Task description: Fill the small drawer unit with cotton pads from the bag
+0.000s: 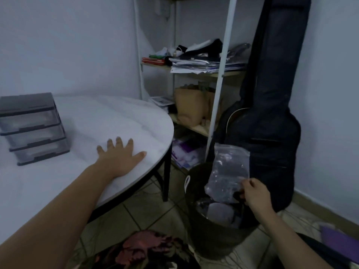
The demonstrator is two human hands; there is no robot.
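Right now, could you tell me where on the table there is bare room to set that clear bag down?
The white table is bare between the drawer unit and its round right edge, beyond the flat left hand. The floor is crowded: the right hand holds the clear bag over a dark bin beside the guitar case.

Bare forearms, no sleeves; floral garment (147, 251) below.
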